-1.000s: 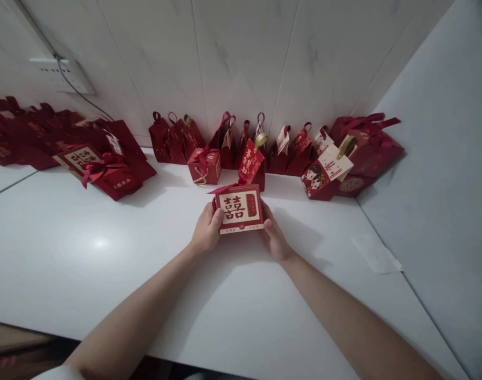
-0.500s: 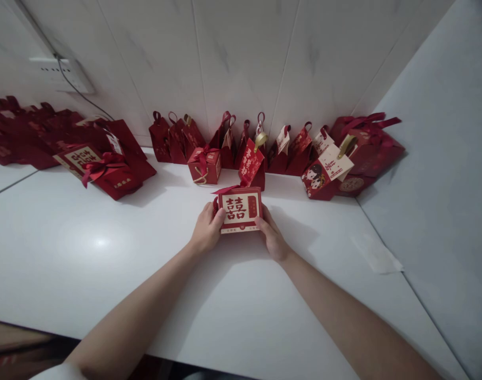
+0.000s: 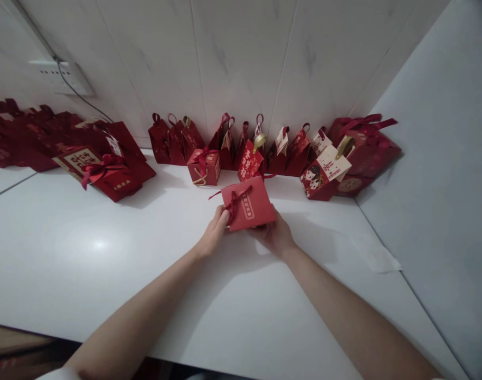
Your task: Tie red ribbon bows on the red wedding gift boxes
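A small red box (image 3: 260, 203) with a dark red cord and a printed label is held above the white table, a plain red face toward me. My left hand (image 3: 216, 228) grips its left side, the thumb by the cord. Around its lower right corner is my right hand (image 3: 278, 233), with the fingers partly hidden beneath it. Just behind the box stands a red box with a gold loop (image 3: 251, 160). A small red cube box with a ribbon (image 3: 204, 166) sits to the left of that.
Several red gift boxes (image 3: 159, 140) line the wall behind. Larger red boxes with bows stand at the left (image 3: 120, 179) and right (image 3: 363, 148). A thin white sheet (image 3: 383, 258) lies on the white table (image 3: 86, 279) at the right. A socket (image 3: 60, 76) with a cable is on the wall.
The held box has been turned, so its cream face with red characters no longer shows and a red face with the cord does. My right hand has shifted slightly right and under it.
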A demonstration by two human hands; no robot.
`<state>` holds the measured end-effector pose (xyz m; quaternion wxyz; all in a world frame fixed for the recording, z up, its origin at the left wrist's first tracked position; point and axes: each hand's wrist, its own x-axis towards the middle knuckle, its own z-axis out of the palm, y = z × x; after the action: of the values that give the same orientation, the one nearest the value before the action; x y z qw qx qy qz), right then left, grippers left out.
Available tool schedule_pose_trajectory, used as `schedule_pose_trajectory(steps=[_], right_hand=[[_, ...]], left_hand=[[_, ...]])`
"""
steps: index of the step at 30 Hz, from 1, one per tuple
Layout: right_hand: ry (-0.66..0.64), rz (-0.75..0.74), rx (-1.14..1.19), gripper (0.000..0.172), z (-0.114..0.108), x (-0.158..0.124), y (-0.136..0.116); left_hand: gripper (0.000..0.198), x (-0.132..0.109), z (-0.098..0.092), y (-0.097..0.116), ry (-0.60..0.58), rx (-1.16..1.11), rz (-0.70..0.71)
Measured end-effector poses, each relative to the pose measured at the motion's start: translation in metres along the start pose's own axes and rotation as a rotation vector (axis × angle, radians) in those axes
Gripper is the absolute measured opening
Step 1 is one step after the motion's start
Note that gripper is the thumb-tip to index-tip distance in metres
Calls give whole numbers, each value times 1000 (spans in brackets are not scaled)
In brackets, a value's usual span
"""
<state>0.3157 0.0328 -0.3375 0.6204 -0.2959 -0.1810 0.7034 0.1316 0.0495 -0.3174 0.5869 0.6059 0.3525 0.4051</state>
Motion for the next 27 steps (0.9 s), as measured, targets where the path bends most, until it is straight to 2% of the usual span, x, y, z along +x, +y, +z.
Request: schedule_pose_trajectory(steps=[3,6,9,12,15,20,27], right_hand=[[19,-15,-53,33,1,1,3],[6,-60,-120,39,3,-1,4],[-49,-105,-204,43,4,-4,5],[-94,-129,-278,38,2,-6,7],[-112,-139,-330,31,2,-7,8],[-145,-103,-388,35,3,-8,6],[-139,-108,-410,32,3,-8,6]], left_hand=[[72,4,1,7,-118,-296,-246],[76,9,-3,15,-112,-397,-347],[82,12,-8,17,-75,-453,-399],[86,13,-12,16,-107,-548,-468],[83,11,-13,18,-126,-775,-524],[72,8,-11,24,-141,-1124,-540],[76,8,-13,21,-198,-1213,-561]])
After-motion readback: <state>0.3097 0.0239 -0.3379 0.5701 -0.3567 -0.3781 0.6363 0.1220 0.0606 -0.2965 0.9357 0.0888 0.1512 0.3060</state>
